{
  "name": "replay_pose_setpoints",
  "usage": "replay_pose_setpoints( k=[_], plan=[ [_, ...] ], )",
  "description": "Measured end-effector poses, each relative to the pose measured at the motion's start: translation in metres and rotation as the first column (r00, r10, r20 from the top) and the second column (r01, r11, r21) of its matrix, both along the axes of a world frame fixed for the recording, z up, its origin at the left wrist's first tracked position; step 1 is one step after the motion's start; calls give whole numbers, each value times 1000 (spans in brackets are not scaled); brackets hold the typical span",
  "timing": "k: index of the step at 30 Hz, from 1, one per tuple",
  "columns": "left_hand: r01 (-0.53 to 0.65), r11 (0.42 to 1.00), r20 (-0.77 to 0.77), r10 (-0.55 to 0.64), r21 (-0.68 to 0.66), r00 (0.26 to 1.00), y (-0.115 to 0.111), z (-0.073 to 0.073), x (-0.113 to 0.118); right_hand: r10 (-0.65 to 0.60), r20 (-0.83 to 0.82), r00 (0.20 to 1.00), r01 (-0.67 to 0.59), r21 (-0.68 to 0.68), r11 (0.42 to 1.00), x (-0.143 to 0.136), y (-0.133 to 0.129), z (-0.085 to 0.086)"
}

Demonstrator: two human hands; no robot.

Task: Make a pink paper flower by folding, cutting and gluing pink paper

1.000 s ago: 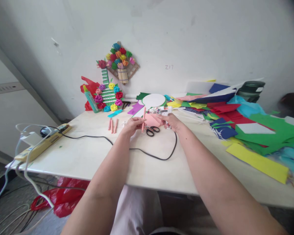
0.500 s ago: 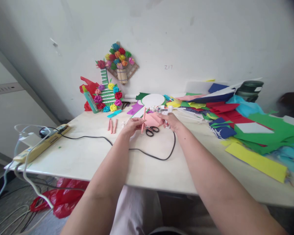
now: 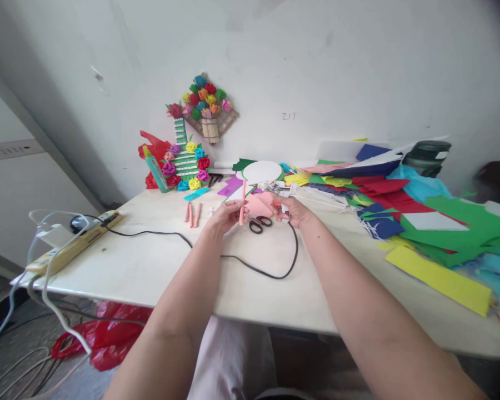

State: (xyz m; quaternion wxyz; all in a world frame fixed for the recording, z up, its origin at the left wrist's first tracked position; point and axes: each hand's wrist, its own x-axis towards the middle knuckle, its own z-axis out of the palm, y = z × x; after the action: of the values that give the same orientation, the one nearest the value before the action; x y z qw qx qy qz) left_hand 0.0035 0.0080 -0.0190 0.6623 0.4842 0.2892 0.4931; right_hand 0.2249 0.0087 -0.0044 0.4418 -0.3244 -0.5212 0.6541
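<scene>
A thin rolled tube of pink paper stands upright in my left hand, pinched between thumb and fingers. My right hand is closed around a white glue gun with an orange trigger; its black cord loops across the table. Part of the gun is hidden by my fingers. Between my hands lies a pink paper sheet, and in front of it are black-handled scissors. Several more pink paper rolls rest left of my left hand.
Coloured sheets, such as green and yellow ones, are piled on the right. Behind are a white disc, a teal glue bottle and a paper-flower guitar. A power strip with cables runs along the left edge.
My right hand has shifted slightly, now showing the glue gun's orange trigger and white handle more clearly. The pink roll stays upright in my left hand. The whole view has moved a little.
</scene>
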Motion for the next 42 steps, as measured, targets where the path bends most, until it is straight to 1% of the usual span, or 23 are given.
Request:
replay_pose_setpoints(
  k=[3,6,10,14,17,21,27,34,38,42],
  plan=[
    [14,1000,56,-14,-6,998,-3,2,1,63,-2,998,-63,-10,998,2,0,-2],
    [11,1000,68,-11,-6,998,-5,3,2,108,19,994,-108,-22,994,2,-1,-2],
    [7,1000,96,-6,-8,995,-6,3,2,135,51,990,-134,-17,991,1,-2,-2],
    [48,999,124,-46,-14,991,-5,2,2,171,57,984,-172,20,985,0,-1,-4],
    [66,998,103,-65,-9,993,-4,1,1,189,57,980,-191,35,981,0,0,-6],
    [92,996,29,-92,6,995,-3,1,1,167,50,985,-169,37,985,-1,1,-6],
    [117,993,-55,-116,14,992,-3,1,0,112,45,993,-113,20,993,1,-4,0],
    [209,978,-139,-204,21,969,-3,-1,-2,19,-18,1000,-19,19,1000,4,0,0],
    [191,981,-137,-191,-11,972,-4,1,-1,-69,-55,996,70,24,997,3,-1,2],
    [143,990,-76,-142,5,987,-3,1,0,-81,-70,994,83,26,996,3,-2,3]
  ],
)
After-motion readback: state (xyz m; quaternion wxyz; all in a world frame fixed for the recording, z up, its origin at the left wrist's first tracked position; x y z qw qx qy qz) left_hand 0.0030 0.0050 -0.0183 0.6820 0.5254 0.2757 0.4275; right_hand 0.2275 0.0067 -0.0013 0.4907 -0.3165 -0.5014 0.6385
